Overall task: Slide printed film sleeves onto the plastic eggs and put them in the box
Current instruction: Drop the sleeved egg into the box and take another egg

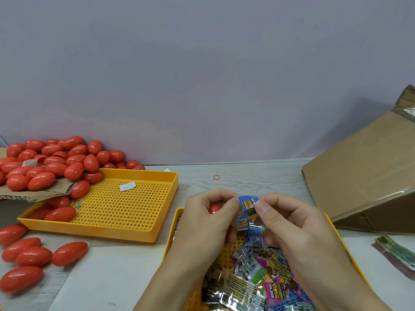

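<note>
My left hand [207,217] curls round a red plastic egg [214,208], of which only a small part shows between the fingers. It also pinches the left side of a blue printed film sleeve [247,206]. My right hand [289,223] pinches the sleeve's right side. Both hands hover over a yellow tray [174,241] holding a heap of loose printed sleeves [258,274]. The cardboard box [359,176] lies tilted at the right.
A second yellow perforated tray [125,209] sits at the left with red eggs spilling into it from a pile [51,162] on torn cardboard. Loose eggs [33,257] lie at the near left. A bundle of sleeves [395,252] lies at the right, a rubber band [217,177] further back.
</note>
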Motion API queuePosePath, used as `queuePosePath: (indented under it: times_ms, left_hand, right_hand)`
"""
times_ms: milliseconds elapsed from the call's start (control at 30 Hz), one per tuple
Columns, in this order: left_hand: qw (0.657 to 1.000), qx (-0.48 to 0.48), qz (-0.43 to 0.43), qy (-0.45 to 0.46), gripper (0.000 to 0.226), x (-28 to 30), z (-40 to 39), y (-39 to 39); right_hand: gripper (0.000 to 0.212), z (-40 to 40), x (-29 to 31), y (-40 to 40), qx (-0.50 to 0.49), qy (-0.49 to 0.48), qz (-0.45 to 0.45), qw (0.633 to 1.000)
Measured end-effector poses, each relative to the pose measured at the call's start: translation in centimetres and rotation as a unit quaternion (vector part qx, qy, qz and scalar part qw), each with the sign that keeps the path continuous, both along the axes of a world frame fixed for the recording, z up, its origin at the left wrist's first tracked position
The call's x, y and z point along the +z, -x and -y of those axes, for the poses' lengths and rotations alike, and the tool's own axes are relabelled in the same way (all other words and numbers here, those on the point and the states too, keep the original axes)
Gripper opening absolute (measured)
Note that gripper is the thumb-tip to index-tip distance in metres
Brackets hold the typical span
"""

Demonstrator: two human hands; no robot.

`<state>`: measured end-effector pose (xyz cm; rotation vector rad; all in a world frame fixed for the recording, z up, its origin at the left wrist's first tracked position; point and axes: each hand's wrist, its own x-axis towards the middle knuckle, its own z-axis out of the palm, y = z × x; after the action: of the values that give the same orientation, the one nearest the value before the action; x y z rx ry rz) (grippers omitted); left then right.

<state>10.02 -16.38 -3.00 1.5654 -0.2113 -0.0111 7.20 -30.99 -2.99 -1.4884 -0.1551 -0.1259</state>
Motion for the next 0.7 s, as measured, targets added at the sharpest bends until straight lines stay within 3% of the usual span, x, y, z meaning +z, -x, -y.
queuePosePath:
  times_ms: [267,400,467,567,700]
  left_hand:
    - [0.996,0.015,0.066,-0.050,0.020,-0.12,0.01,0.08]
    - [0.997,0.004,0.049,-0.050,0.014,-0.11,-0.06,0.16]
    - [1.000,-0.029,-0.002,0.007,0.005,-0.03,-0.10,0.24]
    - [0.996,-0.035,-0.042,0.074,0.030,-0.33,0.01,-0.04]
    - [1.000,0.012,-0.020,0.014,0.018,-0.28,0.54,0.04]
  right_hand:
    - [0.039,-0.21,-0.60,-0.34,-0.041,-0.007,-0.043,0.998]
    - [0.029,-0.25,-0.25,-0.21,-0.068,-0.013,-0.035,0.997]
    - [0.022,-0.28,0.02,-0.16,-0.086,-0.010,-0.019,0.996]
    - [0.016,-0.12,0.18,-0.26,-0.142,-0.012,0.012,0.990]
    - [0.015,0.06,0.04,-0.41,-0.185,0.008,0.037,0.982]
